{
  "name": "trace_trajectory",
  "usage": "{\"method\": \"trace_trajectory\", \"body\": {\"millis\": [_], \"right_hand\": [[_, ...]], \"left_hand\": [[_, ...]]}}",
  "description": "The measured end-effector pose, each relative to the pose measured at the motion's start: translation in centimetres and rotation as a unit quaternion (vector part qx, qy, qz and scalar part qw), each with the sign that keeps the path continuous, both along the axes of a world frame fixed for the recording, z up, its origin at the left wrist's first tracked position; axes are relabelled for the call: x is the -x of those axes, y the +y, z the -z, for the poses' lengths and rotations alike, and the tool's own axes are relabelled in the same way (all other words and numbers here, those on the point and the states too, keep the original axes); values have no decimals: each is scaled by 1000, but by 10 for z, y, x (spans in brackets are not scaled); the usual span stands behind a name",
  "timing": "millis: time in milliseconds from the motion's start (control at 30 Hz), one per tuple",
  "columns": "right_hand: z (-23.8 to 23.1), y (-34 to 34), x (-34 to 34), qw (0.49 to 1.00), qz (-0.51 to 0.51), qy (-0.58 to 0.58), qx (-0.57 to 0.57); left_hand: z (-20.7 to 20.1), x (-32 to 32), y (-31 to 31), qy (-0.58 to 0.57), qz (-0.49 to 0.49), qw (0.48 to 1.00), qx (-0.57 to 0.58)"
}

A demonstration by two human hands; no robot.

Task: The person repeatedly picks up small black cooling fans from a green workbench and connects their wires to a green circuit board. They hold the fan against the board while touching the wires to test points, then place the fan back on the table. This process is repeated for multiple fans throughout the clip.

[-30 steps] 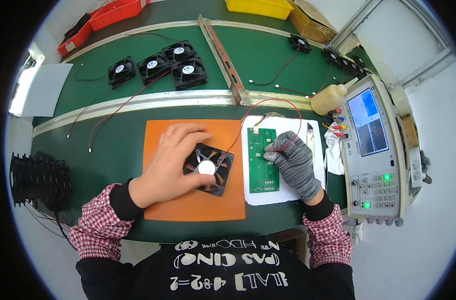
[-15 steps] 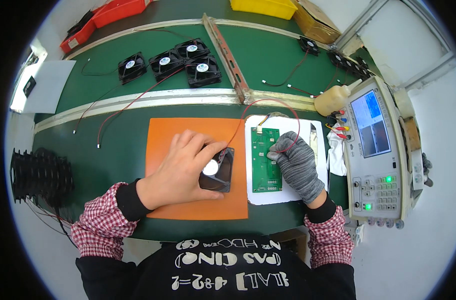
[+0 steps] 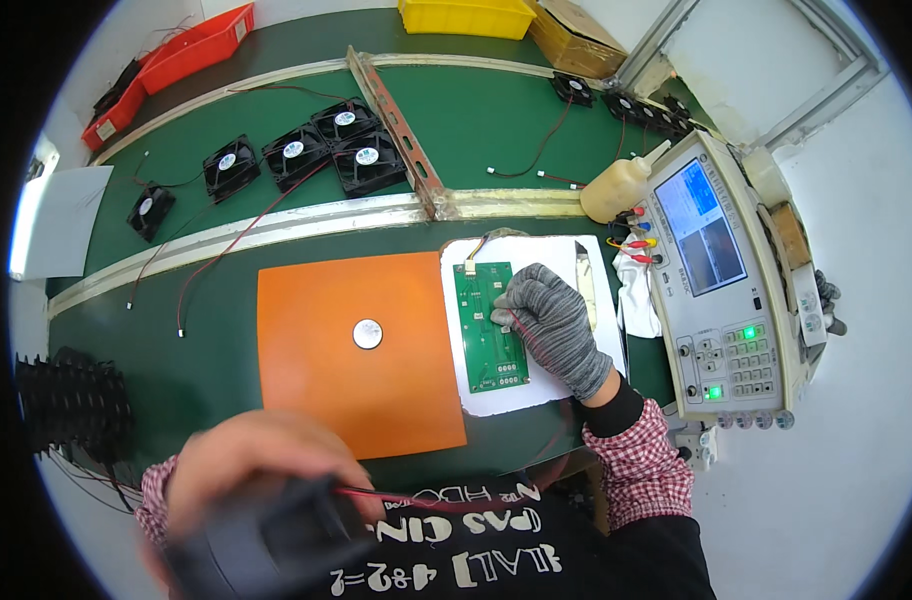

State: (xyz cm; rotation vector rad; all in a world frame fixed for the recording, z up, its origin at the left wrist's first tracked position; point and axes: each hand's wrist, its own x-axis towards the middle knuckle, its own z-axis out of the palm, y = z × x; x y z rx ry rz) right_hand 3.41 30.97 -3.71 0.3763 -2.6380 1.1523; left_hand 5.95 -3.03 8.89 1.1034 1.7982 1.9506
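Note:
At the lower left, my bare left hand is closed around a black cooling fan, held up off the mat and blurred. A red lead runs from the fan toward the right. My right hand, in a grey knit glove, pinches the lead's end at the green circuit board; the fingers hide the plug there. The board lies on a white pad. A round silvery-white disc lies on the orange mat, left of the board.
Several black fans with loose leads lie beyond the metal rail. At the left stands a stack of black fans. A bench instrument with a screen and a squeeze bottle stand at the right; red bins and a yellow bin are behind.
My left hand has lifted the fan off the orange mat toward me, exposing the round disc. My right hand stays at the board. The view has shifted, and another fan shows at the far left.

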Motion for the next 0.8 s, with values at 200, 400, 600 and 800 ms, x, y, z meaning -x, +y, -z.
{"method": "trace_trajectory", "body": {"millis": [200, 400, 600, 800], "right_hand": [[0, -8, 3, 1000, -15, -3, 22], [-3, -4, -1, 1000, 3, 14, -19], [2, -5, -3, 997, -6, 74, -33], [-9, -9, -3, 990, 21, 89, 111]], "left_hand": [[6, 0, 0, -236, 176, 956, -15], [10, 16, 2, 210, -129, 966, 71], [3, 65, 73, 614, -273, 728, 133], [75, 180, 106, 460, -353, 738, 346]]}}
